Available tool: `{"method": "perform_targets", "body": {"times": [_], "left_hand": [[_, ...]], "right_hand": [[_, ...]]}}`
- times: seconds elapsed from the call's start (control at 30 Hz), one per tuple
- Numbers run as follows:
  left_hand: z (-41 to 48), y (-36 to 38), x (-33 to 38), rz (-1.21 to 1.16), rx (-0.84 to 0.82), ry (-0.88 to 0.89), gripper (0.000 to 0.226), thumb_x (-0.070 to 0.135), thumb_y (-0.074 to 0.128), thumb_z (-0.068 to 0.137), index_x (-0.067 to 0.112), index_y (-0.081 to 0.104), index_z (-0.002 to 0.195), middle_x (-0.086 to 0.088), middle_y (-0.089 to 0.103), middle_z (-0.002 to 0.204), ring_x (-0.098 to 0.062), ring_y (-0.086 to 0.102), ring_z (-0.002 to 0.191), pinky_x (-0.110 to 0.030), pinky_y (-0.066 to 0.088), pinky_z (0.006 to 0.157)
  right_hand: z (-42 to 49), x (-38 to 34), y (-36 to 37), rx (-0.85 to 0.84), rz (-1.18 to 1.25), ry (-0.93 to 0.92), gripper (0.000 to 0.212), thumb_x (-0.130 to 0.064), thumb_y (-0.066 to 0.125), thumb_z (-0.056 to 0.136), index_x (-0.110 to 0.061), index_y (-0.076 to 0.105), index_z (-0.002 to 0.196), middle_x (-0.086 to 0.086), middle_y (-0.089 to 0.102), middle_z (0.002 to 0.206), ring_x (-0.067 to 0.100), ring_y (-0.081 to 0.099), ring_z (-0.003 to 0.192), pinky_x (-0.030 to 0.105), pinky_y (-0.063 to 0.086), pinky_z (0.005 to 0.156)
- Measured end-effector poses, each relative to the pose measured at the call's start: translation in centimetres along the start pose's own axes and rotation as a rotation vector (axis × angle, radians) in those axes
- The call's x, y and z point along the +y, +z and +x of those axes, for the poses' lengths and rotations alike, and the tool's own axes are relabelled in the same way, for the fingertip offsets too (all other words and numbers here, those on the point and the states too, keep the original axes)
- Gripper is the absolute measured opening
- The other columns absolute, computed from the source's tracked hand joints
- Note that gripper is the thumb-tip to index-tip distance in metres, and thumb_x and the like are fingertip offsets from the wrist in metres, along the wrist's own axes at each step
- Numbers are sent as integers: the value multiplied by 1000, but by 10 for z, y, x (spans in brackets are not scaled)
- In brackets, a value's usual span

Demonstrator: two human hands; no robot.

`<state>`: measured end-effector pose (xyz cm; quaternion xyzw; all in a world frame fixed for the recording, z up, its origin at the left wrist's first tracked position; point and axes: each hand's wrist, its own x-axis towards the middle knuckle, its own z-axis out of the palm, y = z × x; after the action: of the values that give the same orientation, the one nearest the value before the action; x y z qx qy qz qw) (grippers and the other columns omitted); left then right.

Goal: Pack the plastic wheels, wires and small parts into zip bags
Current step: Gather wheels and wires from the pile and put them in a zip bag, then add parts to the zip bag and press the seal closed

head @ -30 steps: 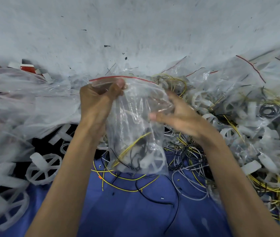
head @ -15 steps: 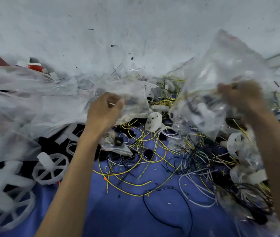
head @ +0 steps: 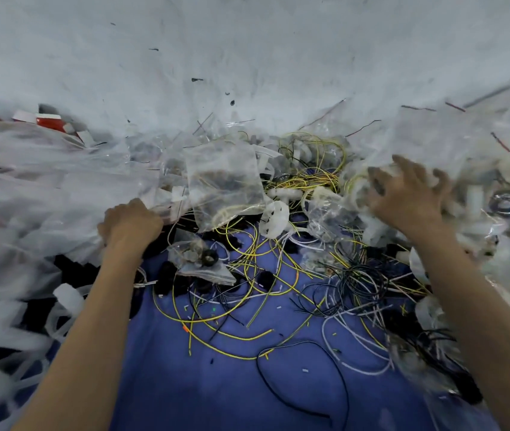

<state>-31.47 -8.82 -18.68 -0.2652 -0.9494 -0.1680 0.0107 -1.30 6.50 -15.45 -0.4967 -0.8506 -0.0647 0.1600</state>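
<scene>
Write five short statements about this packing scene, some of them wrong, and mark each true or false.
1. The right hand lies with spread fingers on the pile of filled bags. True.
2. The loose wires lie on a red cloth. False: they lie on a blue cloth.
3. A small bag holding a black ring lies between the two arms. True.
4. Both hands hold one zip bag up between them. False: they are far apart, and the left hand is curled at the edge of the plastic heap.
5. Every loose wire is yellow. False: a black wire lies there too.
</scene>
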Motion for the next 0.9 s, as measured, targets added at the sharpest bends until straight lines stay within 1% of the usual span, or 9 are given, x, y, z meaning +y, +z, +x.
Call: {"method": "perform_targets", "body": {"times": [0.1,0.3,0.47,0.57,0.7,0.73,0.8,0.83,0.9], "left_hand": [[0,0,-6,-45,96,43,30,17,45,91,-1,65,105,-27,61,109,-43,55,104,-42,46,85],[-8,-6,-15,-235,141,112,28,17,47,92,8,68,107,-23,64,111,-42,54,106,-37,42,87],[-7,-12,-14,-194,30,-42,40,30,32,97,8,52,125,-19,48,131,-38,41,122,-47,30,101],[-15,-19,-11,-307,179,-78,40,33,32,96,9,53,121,-20,53,125,-38,42,121,-46,28,101],[-33,-39,-5,-740,540,158,23,27,47,87,12,62,94,-11,62,82,-25,54,79,-33,42,79],[-39,-44,0,-814,547,260,18,26,49,84,14,63,87,-8,60,74,-20,52,69,-31,42,71],[-55,-52,13,-878,437,478,16,24,52,80,14,63,77,-5,58,63,-12,46,56,-27,38,57],[-65,-54,20,-859,362,590,18,26,52,78,12,64,73,-4,56,58,-8,42,51,-25,34,52],[-87,-53,31,-705,248,814,26,35,51,73,14,63,63,0,45,46,-4,36,44,-17,28,49]], "right_hand": [[32,100,6,10,82,305,74,-54,59,82,-22,29,142,10,23,150,32,20,137,58,21,109],[50,95,19,266,-43,293,64,-40,59,81,-15,34,135,20,37,136,37,35,125,60,21,103],[57,92,11,41,-62,321,78,-58,50,83,-5,30,136,23,30,141,38,29,130,61,18,106],[55,88,-5,-149,20,347,91,-68,50,80,-4,24,140,24,21,145,41,21,133,60,17,108],[29,39,-16,308,309,166,58,-52,50,88,-9,47,127,17,43,132,32,43,119,47,35,96],[21,23,-18,266,562,105,55,-55,45,89,-9,54,119,13,55,122,26,54,106,40,44,86],[3,-10,-26,-195,1080,77,65,-69,33,86,-16,59,113,6,67,110,17,66,90,31,50,73],[-5,-24,-27,-464,1266,81,71,-76,30,81,-20,60,112,6,69,109,19,69,91,33,53,75],[-16,-42,-27,-735,1544,98,71,-78,41,72,-20,64,106,9,71,103,28,69,92,41,54,83]]}}
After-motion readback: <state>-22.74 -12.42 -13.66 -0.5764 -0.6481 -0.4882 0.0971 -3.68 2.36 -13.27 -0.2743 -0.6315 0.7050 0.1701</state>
